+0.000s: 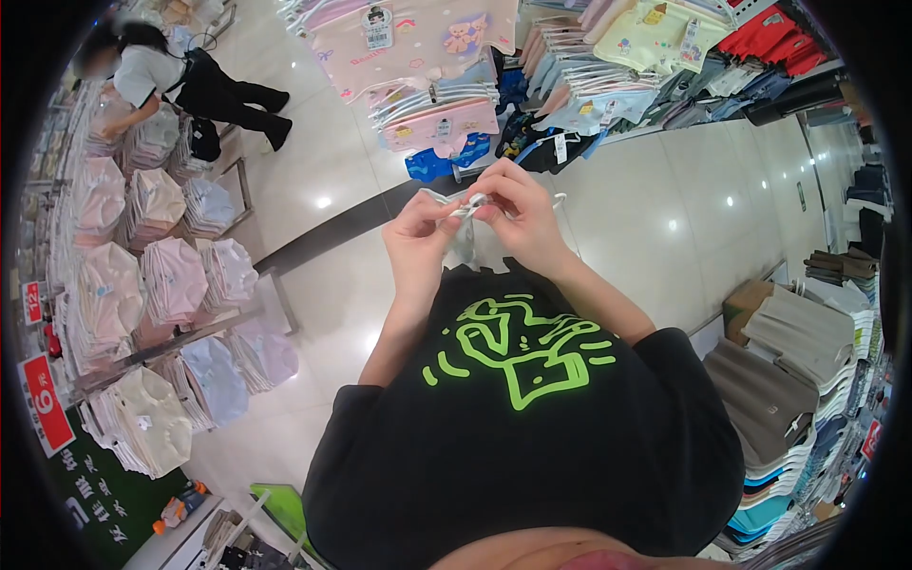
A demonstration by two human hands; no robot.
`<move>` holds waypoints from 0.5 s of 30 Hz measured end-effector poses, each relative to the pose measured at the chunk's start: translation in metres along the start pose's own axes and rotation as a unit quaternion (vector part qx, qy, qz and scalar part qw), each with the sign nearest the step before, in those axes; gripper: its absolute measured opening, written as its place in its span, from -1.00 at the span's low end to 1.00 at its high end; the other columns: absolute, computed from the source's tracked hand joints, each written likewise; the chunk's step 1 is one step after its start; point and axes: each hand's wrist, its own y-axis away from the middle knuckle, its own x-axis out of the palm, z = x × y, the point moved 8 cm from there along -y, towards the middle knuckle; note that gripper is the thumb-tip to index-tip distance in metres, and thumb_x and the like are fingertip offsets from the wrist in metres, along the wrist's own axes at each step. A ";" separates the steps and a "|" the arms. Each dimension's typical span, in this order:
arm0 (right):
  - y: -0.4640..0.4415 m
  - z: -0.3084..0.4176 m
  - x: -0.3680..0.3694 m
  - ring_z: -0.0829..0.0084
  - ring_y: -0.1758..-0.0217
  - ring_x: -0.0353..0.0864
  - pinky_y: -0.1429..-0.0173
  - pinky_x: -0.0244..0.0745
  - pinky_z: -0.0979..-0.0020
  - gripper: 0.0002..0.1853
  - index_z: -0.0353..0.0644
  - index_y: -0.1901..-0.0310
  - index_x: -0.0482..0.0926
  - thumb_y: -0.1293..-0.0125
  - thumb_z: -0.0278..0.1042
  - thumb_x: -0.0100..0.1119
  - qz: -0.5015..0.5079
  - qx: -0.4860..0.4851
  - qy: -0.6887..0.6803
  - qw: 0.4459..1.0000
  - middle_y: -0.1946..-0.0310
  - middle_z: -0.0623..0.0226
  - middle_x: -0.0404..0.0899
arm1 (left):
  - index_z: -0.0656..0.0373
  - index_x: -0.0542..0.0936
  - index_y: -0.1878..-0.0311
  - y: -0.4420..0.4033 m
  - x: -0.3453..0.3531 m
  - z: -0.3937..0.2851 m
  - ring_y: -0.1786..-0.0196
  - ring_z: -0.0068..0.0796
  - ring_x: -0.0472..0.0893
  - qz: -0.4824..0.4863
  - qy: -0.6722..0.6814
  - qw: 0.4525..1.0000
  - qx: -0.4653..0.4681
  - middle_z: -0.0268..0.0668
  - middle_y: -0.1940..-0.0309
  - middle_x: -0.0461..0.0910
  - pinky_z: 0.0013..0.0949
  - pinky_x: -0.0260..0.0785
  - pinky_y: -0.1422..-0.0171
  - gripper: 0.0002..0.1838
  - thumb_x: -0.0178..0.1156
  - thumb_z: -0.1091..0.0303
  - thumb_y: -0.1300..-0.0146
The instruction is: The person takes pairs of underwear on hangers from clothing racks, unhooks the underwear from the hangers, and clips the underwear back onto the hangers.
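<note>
Both of my hands are raised in front of my chest, close together. My left hand pinches a white hanger between thumb and fingers. On the other side, my right hand has its thumb and forefinger closed on the same white hanger, near its middle. White plastic ends stick out past both hands. Something pale and see-through hangs just below the fingers; I cannot make out what it is. My black shirt with a green print lies behind and below the hands.
Racks of pink children's clothes stand ahead. Pale underwear on hangers fills the left racks, beside a red price sign. Brown garments hang at the right. A person in black trousers stands at the upper left.
</note>
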 end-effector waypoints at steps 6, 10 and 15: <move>0.000 0.004 -0.001 0.62 0.43 0.39 0.39 0.29 0.60 -0.82 -0.30 0.28 0.57 -0.01 -0.62 0.19 0.010 -0.001 0.009 1.000 0.36 0.37 0.40 | 0.28 0.64 0.31 -0.004 -0.004 0.004 0.44 -0.69 0.37 0.033 0.031 0.998 -0.033 -0.44 0.49 0.41 -0.64 0.19 0.52 -0.86 0.30 0.55 0.00; 0.001 -0.003 -0.001 0.60 0.41 0.43 0.36 0.35 0.59 -0.74 -0.25 0.21 0.61 0.02 -0.57 0.26 -0.033 -0.012 -0.006 0.999 0.31 0.36 0.42 | 0.30 0.61 0.24 -0.006 -0.005 -0.001 0.38 -0.66 0.42 0.055 -0.088 0.994 -0.034 -0.40 0.47 0.44 -0.60 0.33 0.46 -0.82 0.27 0.51 -0.05; -0.003 0.015 0.000 0.52 0.13 0.43 0.12 0.39 0.51 -0.67 -0.23 0.02 0.53 -0.13 -0.46 0.15 0.083 -0.045 0.143 0.985 0.12 0.33 0.38 | 0.30 0.54 0.23 -0.003 0.006 -0.013 0.40 -0.67 0.44 0.065 -0.193 0.979 0.014 -0.38 0.44 0.48 -0.64 0.25 0.44 -0.82 0.19 0.41 -0.15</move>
